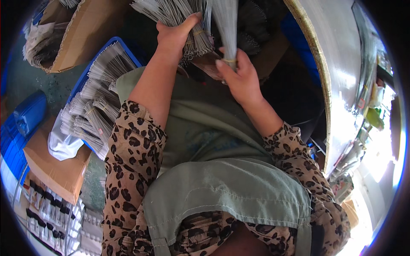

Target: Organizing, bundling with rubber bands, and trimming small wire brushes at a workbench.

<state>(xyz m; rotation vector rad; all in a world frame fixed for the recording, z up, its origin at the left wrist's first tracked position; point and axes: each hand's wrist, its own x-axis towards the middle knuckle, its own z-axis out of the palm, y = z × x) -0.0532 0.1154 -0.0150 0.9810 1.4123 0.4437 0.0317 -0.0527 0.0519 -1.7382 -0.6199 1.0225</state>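
Note:
At the top centre, my left hand [173, 36] is closed around several bundles of thin silvery wires [197, 40]. Their lower ends look looped, and bands tie them. Just to the right, my right hand [241, 77] grips the lower end of a paler wire bundle [225, 25]. A yellowish band circles this bundle near my thumb, and its top runs out of the picture. The two lots are close side by side, above my green apron [205, 123]. Dark shadow hides most of what lies behind them.
A blue crate [116, 40] full of similar bundles [92, 115] stands at the left, with white cloth [64, 143] beside it. Cardboard boxes [85, 32] sit at the upper left and lower left. On the right, a pale tabletop [341, 55] curves past with its rough edge.

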